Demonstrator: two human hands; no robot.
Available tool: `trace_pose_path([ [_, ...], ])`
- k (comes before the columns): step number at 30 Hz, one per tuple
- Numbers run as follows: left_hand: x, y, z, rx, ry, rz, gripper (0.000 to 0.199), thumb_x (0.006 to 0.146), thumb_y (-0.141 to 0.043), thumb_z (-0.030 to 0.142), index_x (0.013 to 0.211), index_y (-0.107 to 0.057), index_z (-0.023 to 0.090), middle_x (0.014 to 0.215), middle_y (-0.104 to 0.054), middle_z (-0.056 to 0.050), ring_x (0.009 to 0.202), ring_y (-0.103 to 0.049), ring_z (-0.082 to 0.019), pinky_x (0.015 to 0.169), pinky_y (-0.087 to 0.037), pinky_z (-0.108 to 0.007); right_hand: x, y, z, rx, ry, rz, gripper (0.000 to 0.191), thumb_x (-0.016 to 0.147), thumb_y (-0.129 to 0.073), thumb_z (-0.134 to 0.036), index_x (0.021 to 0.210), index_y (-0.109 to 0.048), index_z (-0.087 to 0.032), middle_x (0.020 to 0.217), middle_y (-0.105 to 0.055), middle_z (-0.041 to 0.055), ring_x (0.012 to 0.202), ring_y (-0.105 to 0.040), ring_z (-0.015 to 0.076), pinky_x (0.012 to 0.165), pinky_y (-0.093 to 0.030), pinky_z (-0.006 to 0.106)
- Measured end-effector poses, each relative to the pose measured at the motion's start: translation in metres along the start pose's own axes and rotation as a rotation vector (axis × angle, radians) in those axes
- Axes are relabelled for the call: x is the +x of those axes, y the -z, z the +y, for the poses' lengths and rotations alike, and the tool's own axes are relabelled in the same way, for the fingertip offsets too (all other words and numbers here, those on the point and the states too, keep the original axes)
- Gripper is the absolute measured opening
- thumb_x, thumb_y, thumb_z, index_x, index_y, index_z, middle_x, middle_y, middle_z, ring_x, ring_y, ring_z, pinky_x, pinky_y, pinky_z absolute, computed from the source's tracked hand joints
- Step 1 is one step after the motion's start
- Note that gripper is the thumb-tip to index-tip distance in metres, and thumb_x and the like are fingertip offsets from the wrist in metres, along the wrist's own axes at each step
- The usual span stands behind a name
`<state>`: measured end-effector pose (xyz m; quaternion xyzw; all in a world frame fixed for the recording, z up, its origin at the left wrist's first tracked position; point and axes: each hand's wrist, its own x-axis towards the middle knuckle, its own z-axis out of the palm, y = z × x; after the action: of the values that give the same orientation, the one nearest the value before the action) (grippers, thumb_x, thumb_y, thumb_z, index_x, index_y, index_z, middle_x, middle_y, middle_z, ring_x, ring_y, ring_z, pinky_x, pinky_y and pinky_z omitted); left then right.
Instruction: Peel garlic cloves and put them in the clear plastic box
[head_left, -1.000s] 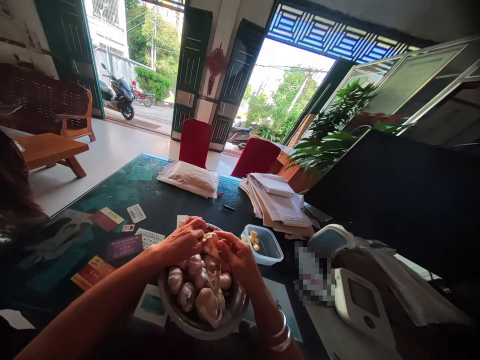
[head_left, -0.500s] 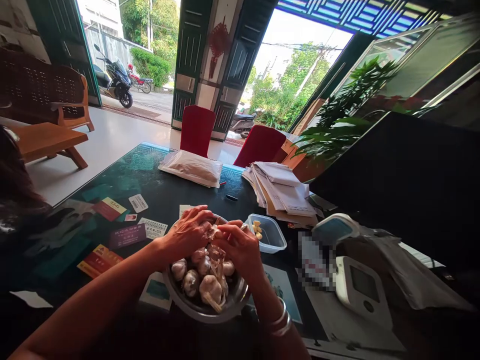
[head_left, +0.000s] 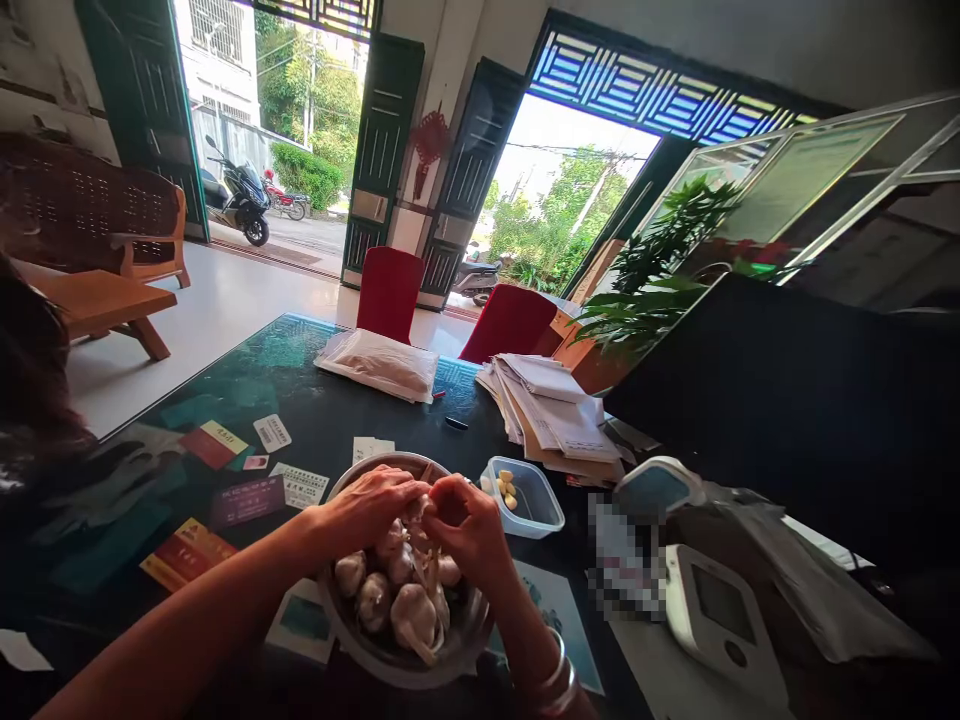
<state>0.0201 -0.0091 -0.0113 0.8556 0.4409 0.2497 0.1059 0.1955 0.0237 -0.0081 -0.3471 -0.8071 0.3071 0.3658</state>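
Note:
A round metal bowl (head_left: 352, 660) holds several whole garlic bulbs (head_left: 415, 615) with papery skins. Over its far side, my left hand (head_left: 375, 500) is closed on a piece of garlic (head_left: 420, 510), which it partly covers. My right hand (head_left: 469, 525) meets it there, thumb and fingers pinched at the same garlic. Just beyond the right hand stands a clear plastic container (head_left: 536, 500) with several peeled garlic cloves (head_left: 507, 488) at its left end. A silver bangle (head_left: 559, 670) circles the right wrist.
Stacked papers (head_left: 551, 410) and a plastic-wrapped packet (head_left: 379, 365) lie on the far part of the dark table (head_left: 247, 375). Cards (head_left: 247, 500) are spread at the left. A white device with a screen (head_left: 720, 610) sits at right, before a large black panel (head_left: 787, 400). Red chairs (head_left: 388, 293) stand beyond.
The view has tilted up, so the table and bowl sit lower in the picture. Both hands stay together on the garlic, with the right fingers shifted and bent more.

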Motion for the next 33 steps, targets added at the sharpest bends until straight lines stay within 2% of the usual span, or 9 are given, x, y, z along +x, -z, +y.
trace_pose_path([
  [6, 0.0, -0.007, 0.0, 0.091, 0.034, -0.01, 0.019, 0.076, -0.051, 0.009, 0.093, -0.057, 0.015, 0.09, -0.061, -0.005, 0.087, -0.056, -0.019, 0.082, -0.043, -0.03, -0.003, -0.003, 0.0, -0.008, -0.038, -0.006, 0.009, 0.065, -0.06, -0.013, 0.066, -0.054, -0.019, 0.06, -0.053, -0.0032, 0.053, -0.047, 0.0102, 0.05, -0.04, 0.021],
  [10, 0.0, -0.011, -0.001, 0.102, 0.033, -0.012, 0.017, 0.079, -0.045, 0.006, 0.088, -0.056, 0.014, 0.09, -0.061, -0.006, 0.087, -0.056, -0.019, 0.082, -0.044, -0.031, -0.003, -0.003, -0.002, -0.074, -0.019, -0.009, 0.009, 0.065, -0.06, -0.014, 0.065, -0.053, -0.019, 0.059, -0.052, -0.0033, 0.052, -0.046, 0.0103, 0.05, -0.039, 0.022],
  [17, 0.0, -0.013, -0.002, 0.097, 0.0, 0.018, 0.017, 0.079, -0.048, 0.007, 0.091, -0.055, 0.015, 0.094, -0.061, -0.006, 0.091, -0.055, -0.02, 0.086, -0.043, -0.033, -0.005, -0.005, -0.001, -0.197, 0.06, 0.011, 0.012, 0.065, -0.058, -0.013, 0.065, -0.048, -0.02, 0.059, -0.049, -0.0044, 0.053, -0.045, 0.0103, 0.052, -0.038, 0.022],
  [23, -0.001, -0.011, 0.001, 0.129, 0.032, 0.033, 0.024, 0.075, -0.051, 0.007, 0.098, -0.054, 0.015, 0.1, -0.06, -0.007, 0.096, -0.053, -0.021, 0.09, -0.042, -0.035, -0.006, -0.008, -0.001, -0.235, 0.073, 0.058, 0.012, 0.067, -0.057, -0.015, 0.062, -0.047, -0.02, 0.057, -0.048, -0.0044, 0.051, -0.043, 0.01, 0.051, -0.037, 0.022],
  [28, -0.001, -0.008, -0.001, 0.154, 0.093, 0.028, 0.024, 0.076, -0.051, 0.008, 0.099, -0.054, 0.015, 0.1, -0.059, -0.008, 0.096, -0.052, -0.022, 0.089, -0.042, -0.037, -0.003, -0.001, 0.0, -0.053, -0.008, 0.052, 0.012, 0.07, -0.062, -0.023, 0.064, -0.053, -0.019, 0.056, -0.051, -0.004, 0.05, -0.045, 0.0097, 0.048, -0.039, 0.021],
  [33, 0.0, -0.004, -0.004, 0.119, 0.127, 0.04, 0.023, 0.08, -0.046, 0.007, 0.096, -0.06, 0.018, 0.093, -0.058, -0.005, 0.09, -0.053, -0.019, 0.084, -0.044, -0.032, 0.002, 0.008, 0.005, 0.282, -0.196, 0.188, 0.02, 0.073, -0.066, -0.036, 0.078, -0.058, -0.018, 0.063, -0.058, -0.0019, 0.052, -0.054, 0.0115, 0.049, -0.044, 0.023],
])
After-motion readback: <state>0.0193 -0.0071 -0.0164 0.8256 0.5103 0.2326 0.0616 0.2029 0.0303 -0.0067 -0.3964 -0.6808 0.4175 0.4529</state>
